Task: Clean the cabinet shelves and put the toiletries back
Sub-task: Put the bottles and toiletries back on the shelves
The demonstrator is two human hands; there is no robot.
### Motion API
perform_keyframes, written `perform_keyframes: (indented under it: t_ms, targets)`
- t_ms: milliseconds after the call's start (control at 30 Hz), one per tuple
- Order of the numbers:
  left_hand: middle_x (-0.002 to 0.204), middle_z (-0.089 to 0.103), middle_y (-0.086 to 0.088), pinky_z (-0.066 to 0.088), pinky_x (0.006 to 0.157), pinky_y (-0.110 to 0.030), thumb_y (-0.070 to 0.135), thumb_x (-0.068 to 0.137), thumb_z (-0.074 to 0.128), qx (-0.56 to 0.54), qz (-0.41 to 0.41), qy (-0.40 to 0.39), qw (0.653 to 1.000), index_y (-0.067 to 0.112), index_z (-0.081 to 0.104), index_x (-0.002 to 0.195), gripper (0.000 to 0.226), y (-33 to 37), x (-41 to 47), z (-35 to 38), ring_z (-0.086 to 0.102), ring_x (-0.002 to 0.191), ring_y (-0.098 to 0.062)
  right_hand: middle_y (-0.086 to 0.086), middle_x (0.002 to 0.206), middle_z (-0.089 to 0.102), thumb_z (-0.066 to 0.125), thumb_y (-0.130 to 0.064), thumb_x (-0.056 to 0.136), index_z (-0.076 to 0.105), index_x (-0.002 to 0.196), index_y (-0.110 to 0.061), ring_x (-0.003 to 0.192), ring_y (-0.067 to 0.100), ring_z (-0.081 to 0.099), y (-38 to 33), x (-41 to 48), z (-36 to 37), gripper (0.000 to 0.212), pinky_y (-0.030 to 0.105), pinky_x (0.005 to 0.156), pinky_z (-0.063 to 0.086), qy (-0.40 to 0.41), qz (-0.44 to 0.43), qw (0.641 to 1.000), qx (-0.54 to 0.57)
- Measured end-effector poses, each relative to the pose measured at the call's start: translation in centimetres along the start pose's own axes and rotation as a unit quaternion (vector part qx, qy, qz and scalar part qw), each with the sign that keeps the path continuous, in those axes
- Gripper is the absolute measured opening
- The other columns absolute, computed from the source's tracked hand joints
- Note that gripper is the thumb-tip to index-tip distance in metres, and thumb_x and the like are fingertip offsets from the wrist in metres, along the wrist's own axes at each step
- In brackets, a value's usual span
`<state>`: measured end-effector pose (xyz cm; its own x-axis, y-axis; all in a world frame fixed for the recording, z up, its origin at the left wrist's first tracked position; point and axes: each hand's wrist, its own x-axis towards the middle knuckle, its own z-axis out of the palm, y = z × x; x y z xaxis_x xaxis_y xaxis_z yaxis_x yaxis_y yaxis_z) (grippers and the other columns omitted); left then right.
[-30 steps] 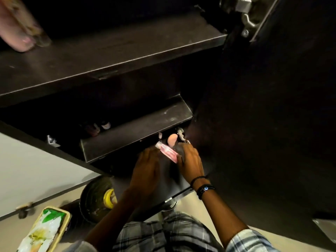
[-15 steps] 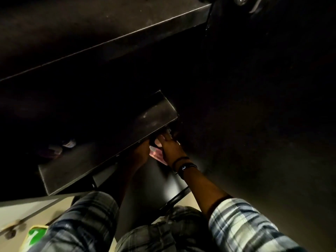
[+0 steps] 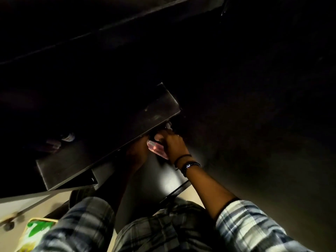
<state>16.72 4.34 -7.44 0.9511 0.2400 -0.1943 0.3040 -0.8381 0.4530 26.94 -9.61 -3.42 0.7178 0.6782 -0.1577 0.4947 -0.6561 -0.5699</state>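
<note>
I am looking into a dark cabinet. My right hand (image 3: 172, 144) reaches under the middle shelf (image 3: 109, 142) at its right end and is closed around a small clear pink bottle (image 3: 157, 149), just above the bottom shelf (image 3: 158, 179). My left hand (image 3: 136, 153) lies beside it on the left, low over the bottom shelf, its fingers hidden under the middle shelf's edge. Something small and pale (image 3: 168, 125) shows just beyond my right fingertips. Two small toiletry items (image 3: 61, 140) stand dimly on the middle shelf at the left.
An upper shelf (image 3: 109, 24) runs across the top, very dark. The cabinet's dark side panel (image 3: 254, 124) fills the right. A green-and-yellow pack (image 3: 36, 231) lies on the pale floor at the lower left. My plaid-clad knees are at the bottom.
My head has dropped and moved in, so the cabinet looks darker. Both hands have pushed deeper under the middle shelf, the right one carrying the pink bottle with it.
</note>
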Motion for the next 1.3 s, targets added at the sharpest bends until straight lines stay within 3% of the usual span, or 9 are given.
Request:
perform_keyframes:
  t_ms: [67,100,167,267,433,533,733,933,1300]
  targets:
    - [0.092,0.072,-0.013,0.047,0.080,-0.028,0.046,0.098,0.005,0.055,-0.054,0.010,0.997,0.005,0.070,0.103,0.077,1.9,-0.8,-1.4,0.067,0.088,-0.025,0.002,0.106,0.064,0.060,-0.037,0.090,0.064,0.099,-0.018,0.097,0.023,0.063,-0.4,-1.6,-0.6,0.021,0.034,0.081,0.050,0.037,0.009,0.999,0.032]
    - [0.089,0.072,-0.017,0.048,0.077,-0.034,0.039,0.101,0.014,0.018,-0.049,0.083,0.995,0.000,0.070,0.101,0.068,2.3,-1.7,-1.4,0.065,0.085,-0.029,0.001,0.107,0.065,0.058,-0.028,0.091,0.065,0.101,-0.020,0.099,0.021,0.062,-0.4,-2.4,-0.6,0.015,0.032,0.083,0.049,0.060,0.007,0.997,0.046]
    - [0.099,0.070,-0.017,0.054,0.075,-0.035,0.032,0.091,0.026,-0.048,-0.057,0.085,0.994,0.002,0.067,0.109,0.054,3.4,-3.7,-3.1,0.066,0.090,-0.032,-0.001,0.109,0.065,0.055,-0.020,0.090,0.065,0.105,-0.023,0.101,0.019,0.061,-0.9,-3.8,-1.2,0.018,0.030,0.084,0.050,0.079,0.016,0.995,0.065]
    - [0.118,0.065,-0.012,0.051,0.084,-0.033,0.030,0.081,0.029,-0.072,-0.030,0.132,0.988,0.009,0.062,0.119,0.055,5.1,-7.6,-6.2,0.064,0.103,-0.029,-0.004,0.110,0.066,0.061,-0.020,0.087,0.065,0.109,-0.025,0.100,0.016,0.063,-2.4,-5.5,-2.5,0.023,0.031,0.083,0.052,0.119,0.005,0.989,0.094]
    - [0.110,0.069,-0.001,0.044,0.084,-0.024,0.028,0.094,0.049,-0.136,-0.102,0.225,0.959,0.017,0.062,0.116,0.028,5.9,-13.2,-10.2,0.066,0.099,-0.020,-0.007,0.105,0.067,0.069,-0.020,0.085,0.065,0.112,-0.018,0.090,0.007,0.062,-5.7,-7.3,-4.4,0.028,0.023,0.075,0.053,0.183,-0.041,0.967,0.172]
    - [0.102,0.071,0.006,0.054,0.078,-0.029,0.022,0.092,0.059,-0.170,-0.113,0.260,0.944,0.023,0.058,0.113,0.022,6.4,-15.5,-12.2,0.068,0.094,-0.013,-0.014,0.107,0.063,0.071,-0.023,0.084,0.064,0.112,-0.019,0.095,0.005,0.062,-7.8,-7.7,-5.1,0.029,0.022,0.080,0.053,0.198,-0.075,0.954,0.212]
    - [0.088,0.065,0.014,0.044,0.066,-0.003,0.017,0.088,0.063,-0.174,-0.113,0.354,0.912,0.025,0.058,0.106,0.020,7.1,-18.4,-16.2,0.060,0.078,0.010,-0.014,0.108,0.064,0.068,-0.028,0.085,0.060,0.113,-0.024,0.095,0.003,0.062,-12.2,-7.0,-6.1,0.030,0.021,0.081,0.052,0.180,-0.106,0.943,0.260]
    - [0.096,0.068,-0.002,0.048,0.070,-0.016,0.010,0.087,0.064,-0.143,-0.105,0.400,0.899,0.011,0.062,0.110,0.023,7.2,-19.0,-18.8,0.065,0.082,-0.013,-0.014,0.106,0.065,0.068,-0.031,0.087,0.060,0.114,-0.027,0.092,0.004,0.062,-15.2,-6.0,-7.0,0.029,0.031,0.076,0.055,0.179,-0.152,0.933,0.272]
    - [0.103,0.063,0.004,0.053,0.077,-0.022,0.015,0.092,0.059,-0.179,0.025,0.499,0.847,0.014,0.060,0.118,0.026,12.6,-20.9,-27.4,0.063,0.094,-0.012,-0.003,0.104,0.066,0.072,-0.021,0.083,0.064,0.113,-0.018,0.082,0.016,0.064,-22.3,-8.7,-14.7,0.032,0.030,0.071,0.056,0.269,-0.298,0.859,0.317]
